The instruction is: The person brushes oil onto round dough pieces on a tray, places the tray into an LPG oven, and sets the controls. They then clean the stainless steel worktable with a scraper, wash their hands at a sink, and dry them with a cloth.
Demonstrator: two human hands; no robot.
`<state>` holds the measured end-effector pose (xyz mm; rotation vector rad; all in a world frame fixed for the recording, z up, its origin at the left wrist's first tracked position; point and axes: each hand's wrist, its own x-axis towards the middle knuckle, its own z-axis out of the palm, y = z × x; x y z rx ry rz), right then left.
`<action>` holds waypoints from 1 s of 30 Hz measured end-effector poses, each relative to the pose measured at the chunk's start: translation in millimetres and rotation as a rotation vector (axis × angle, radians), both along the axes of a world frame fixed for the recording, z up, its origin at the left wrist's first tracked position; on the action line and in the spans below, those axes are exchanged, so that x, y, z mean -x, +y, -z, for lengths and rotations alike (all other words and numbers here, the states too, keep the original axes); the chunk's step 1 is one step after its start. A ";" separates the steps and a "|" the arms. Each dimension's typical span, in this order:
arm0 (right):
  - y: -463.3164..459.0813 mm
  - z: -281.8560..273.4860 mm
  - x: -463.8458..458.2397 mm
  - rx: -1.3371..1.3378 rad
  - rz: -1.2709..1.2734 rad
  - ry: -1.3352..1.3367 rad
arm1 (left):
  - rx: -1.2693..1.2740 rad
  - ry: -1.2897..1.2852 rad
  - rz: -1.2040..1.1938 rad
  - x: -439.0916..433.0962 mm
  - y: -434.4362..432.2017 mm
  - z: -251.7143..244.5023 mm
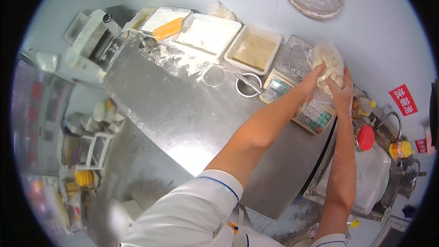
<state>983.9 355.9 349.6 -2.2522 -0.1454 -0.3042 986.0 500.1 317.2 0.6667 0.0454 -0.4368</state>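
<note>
Pale dough in a clear plastic bag (328, 62) is between my two hands at the far right of the steel worktable. My left hand (311, 79) grips its left side, and my right hand (341, 93) holds its right and near side. Beside the bag is the floury metal plate (293, 56) of a digital scale. The scale's keypad (313, 116) shows below my left wrist, partly covered by the clear plastic. Whether the bag rests on anything is hard to tell.
White tubs of flour (209, 36) and of a brownish substance (254, 51) line the wall. A metal cup (248, 85) with a handled tool across it stands near the scale. A dough machine (99, 41) is at the far left. A red-lidded jar (365, 138) and faucet (394, 118) are right.
</note>
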 end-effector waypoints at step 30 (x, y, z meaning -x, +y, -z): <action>10.8 113.7 232.9 -0.086 0.027 0.075 | -0.888 0.432 -1.010 179.1 521.5 98.2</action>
